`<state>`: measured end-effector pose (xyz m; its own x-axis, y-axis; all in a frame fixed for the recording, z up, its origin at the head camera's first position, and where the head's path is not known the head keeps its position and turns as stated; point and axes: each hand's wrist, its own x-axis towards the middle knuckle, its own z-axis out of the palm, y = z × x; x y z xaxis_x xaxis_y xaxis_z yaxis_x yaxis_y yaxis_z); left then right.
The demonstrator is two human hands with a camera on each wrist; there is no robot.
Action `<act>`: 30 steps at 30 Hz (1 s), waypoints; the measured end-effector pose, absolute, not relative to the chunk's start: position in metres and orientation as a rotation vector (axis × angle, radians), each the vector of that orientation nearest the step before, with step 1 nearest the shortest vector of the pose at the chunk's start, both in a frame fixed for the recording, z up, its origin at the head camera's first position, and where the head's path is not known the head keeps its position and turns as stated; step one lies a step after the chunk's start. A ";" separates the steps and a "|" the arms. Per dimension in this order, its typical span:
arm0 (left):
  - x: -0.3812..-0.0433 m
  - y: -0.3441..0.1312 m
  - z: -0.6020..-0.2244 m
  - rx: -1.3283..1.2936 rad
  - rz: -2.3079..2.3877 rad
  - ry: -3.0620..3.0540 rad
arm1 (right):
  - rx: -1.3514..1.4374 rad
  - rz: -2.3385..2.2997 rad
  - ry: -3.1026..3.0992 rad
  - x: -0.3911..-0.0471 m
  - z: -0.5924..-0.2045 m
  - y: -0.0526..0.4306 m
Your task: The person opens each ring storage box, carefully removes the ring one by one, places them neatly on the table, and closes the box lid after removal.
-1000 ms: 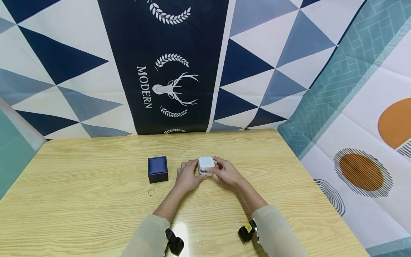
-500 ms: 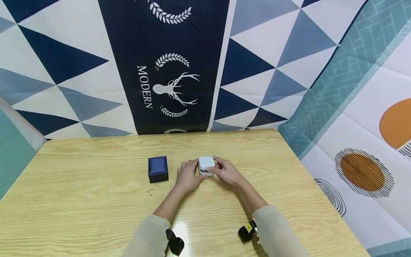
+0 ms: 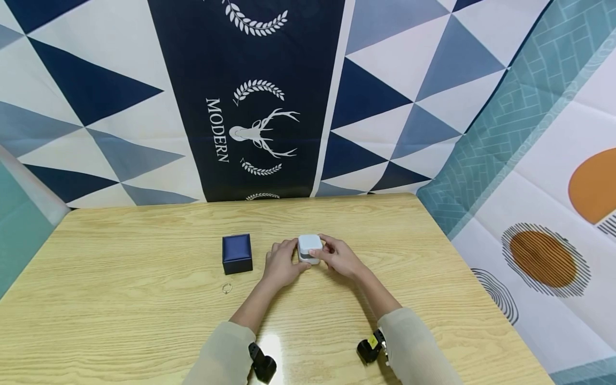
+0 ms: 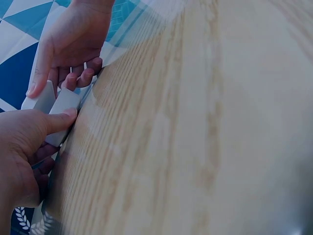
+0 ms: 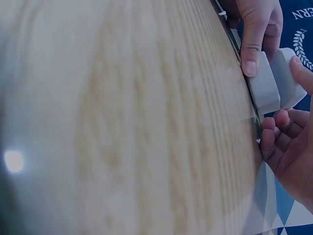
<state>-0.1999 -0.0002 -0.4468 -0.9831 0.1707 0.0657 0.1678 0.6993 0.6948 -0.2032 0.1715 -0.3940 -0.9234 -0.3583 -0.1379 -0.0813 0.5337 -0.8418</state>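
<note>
A small white ring box [image 3: 309, 244] with rounded corners stands on the table, its lid raised a little at the front. My left hand [image 3: 280, 263] holds the lower part from the left, thumb at the front. With thumb and fingers, my right hand [image 3: 340, 258] grips the lid from the right. In the right wrist view, a wedge-shaped gap parts the lid [image 5: 292, 90] from the base [image 5: 264, 90]. The left wrist view shows my left thumb [image 4: 62, 120] pressed on the base. The inside of the box is hidden.
A dark blue box [image 3: 237, 254] with a padded top sits closed, left of my left hand. Just in front of it lies a thin ring [image 3: 226, 288] on the wooden table [image 3: 144, 321]. Patterned cloth [image 3: 260, 133] hangs behind the table's far edge.
The gap under the white ring box's lid looks slightly wider. Both hands stay nearly in place, and the blue box and ring have not moved.
</note>
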 end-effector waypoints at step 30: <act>-0.201 0.001 -0.449 0.283 1.186 2.889 | -0.333 -1.345 2.480 -0.203 -0.394 0.171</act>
